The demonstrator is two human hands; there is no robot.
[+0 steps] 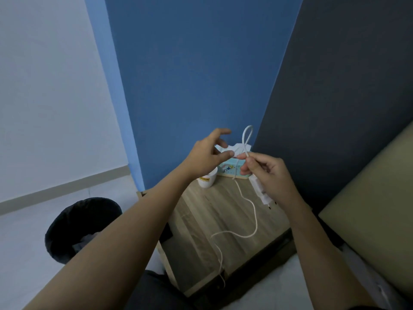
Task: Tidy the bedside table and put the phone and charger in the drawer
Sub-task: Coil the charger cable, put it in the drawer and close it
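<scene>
A white charger plug (260,191) sits in the palm of my right hand (270,175), above the wooden bedside table (201,238). The same hand pinches a loop of the white charger cable (247,139) that stands up between thumb and finger. The rest of the cable trails down across the table top and over its front edge. My left hand (207,155) hovers just left of the loop, fingers spread, holding nothing. No phone shows in this view, and no drawer can be made out.
A white paper cup (206,181) and a pale blue tissue box (232,170) with tissue sticking out stand at the back of the table. A dark round bin (73,224) is on the floor to the left. A bed edge (368,198) lies at right.
</scene>
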